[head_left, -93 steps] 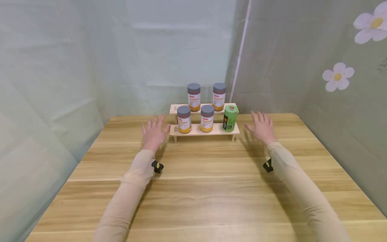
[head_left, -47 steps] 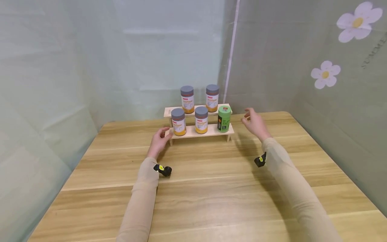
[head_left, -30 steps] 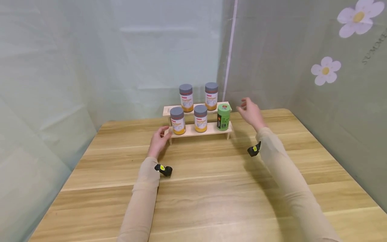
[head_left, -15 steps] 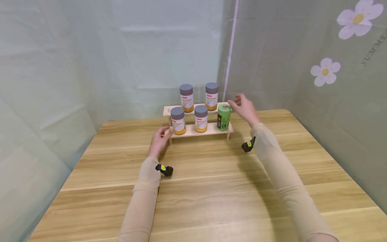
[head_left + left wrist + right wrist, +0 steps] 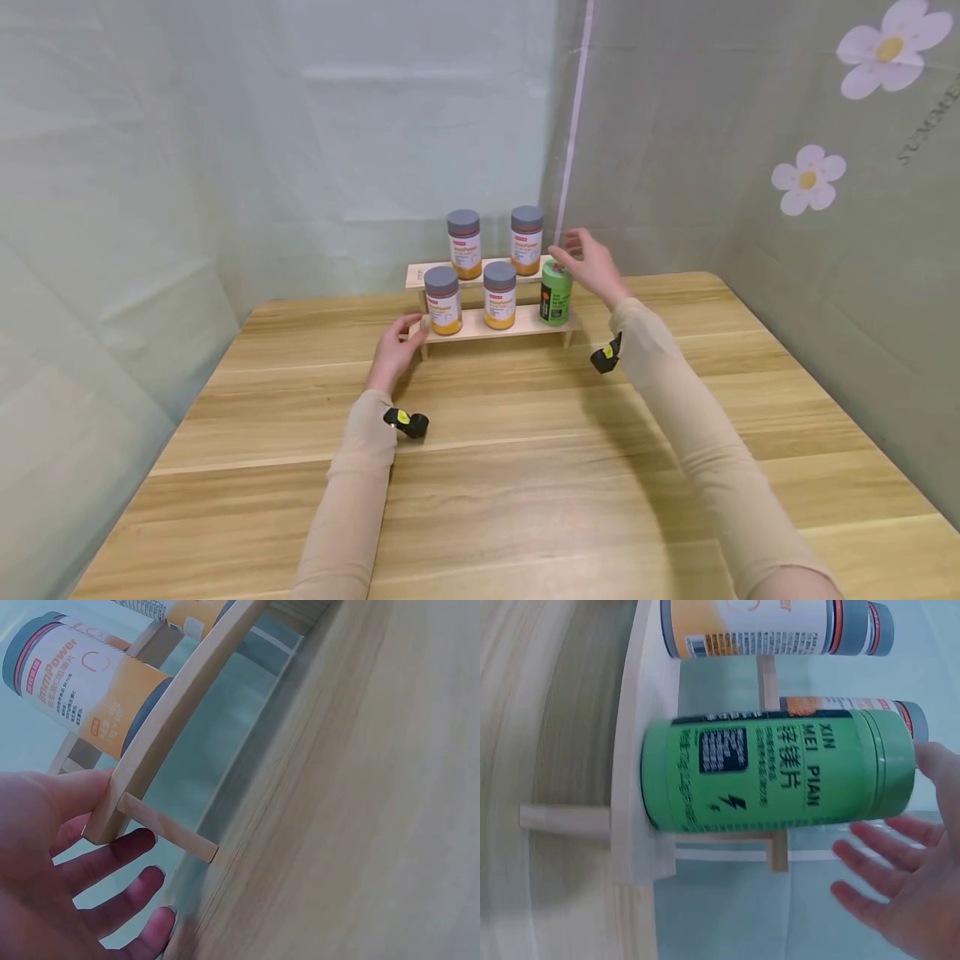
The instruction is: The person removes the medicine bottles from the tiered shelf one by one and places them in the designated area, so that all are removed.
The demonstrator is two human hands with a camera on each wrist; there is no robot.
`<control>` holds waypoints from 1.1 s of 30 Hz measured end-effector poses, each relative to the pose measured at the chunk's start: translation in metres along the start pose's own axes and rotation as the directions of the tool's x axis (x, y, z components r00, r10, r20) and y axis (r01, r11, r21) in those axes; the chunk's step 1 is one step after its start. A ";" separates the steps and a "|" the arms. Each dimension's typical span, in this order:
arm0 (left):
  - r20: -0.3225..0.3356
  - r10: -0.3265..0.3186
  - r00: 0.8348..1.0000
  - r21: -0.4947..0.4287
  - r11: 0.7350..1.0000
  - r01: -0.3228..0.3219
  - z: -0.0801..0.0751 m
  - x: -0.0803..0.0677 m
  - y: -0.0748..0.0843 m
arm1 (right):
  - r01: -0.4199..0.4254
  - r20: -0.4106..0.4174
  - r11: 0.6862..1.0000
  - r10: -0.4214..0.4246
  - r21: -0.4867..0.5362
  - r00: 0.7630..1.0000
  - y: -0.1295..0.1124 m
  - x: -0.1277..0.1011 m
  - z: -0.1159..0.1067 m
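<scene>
A small two-tier wooden shelf (image 5: 480, 332) stands at the back of the table. My left hand (image 5: 392, 352) pinches the left end of its lower board, thumb on top and forefinger underneath in the left wrist view, the other fingers spread below. On the lower board's right end, a green bottle (image 5: 772, 772) of tablets stands upright. My right hand (image 5: 922, 877) is at its lid, with the thumb by the lid's edge and the fingers loosely bent behind, not wrapped round it. White-and-orange supplement bottles with grey caps fill the other spots, such as the front left bottle (image 5: 443, 302).
Two more grey-capped bottles stand on the upper board, including the back right bottle (image 5: 527, 242). The front middle bottle (image 5: 499, 296) is left of the green one. A pale curtain (image 5: 420, 108) hangs behind the wooden table (image 5: 480, 483).
Both hands started out flat beside the shelf. My left hand took hold of the shelf's left end and stayed there. My right hand rose and moved left to the green bottle's lid.
</scene>
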State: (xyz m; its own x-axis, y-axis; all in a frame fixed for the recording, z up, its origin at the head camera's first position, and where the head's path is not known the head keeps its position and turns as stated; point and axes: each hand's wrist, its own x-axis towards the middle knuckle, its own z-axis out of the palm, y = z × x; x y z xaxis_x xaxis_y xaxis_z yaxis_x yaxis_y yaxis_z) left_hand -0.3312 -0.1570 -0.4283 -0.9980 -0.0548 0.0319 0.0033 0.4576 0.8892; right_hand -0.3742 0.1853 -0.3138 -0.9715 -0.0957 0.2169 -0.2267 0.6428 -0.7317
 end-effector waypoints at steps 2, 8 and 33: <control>0.002 0.000 1.000 -0.006 1.000 0.000 0.000 0.000 -0.001 | 0.025 0.007 0.999 -0.025 0.040 1.000 -0.001 0.001 0.003; 0.001 -0.002 1.000 -0.009 1.000 0.002 -0.001 -0.002 -0.001 | 0.059 -0.010 0.989 -0.059 0.136 0.998 -0.007 0.003 0.011; -0.003 -0.009 1.000 -0.054 0.998 0.009 0.013 -0.001 0.003 | -0.003 0.003 0.977 0.002 0.212 1.000 -0.023 0.020 0.007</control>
State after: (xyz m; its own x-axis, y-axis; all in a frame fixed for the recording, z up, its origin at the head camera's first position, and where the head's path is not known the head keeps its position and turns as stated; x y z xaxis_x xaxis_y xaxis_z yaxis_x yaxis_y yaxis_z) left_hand -0.3311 -0.1442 -0.4314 -0.9978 -0.0615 0.0248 -0.0025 0.4085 0.9128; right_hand -0.3888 0.1638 -0.2972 -0.9722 -0.0969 0.2131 -0.2335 0.4674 -0.8526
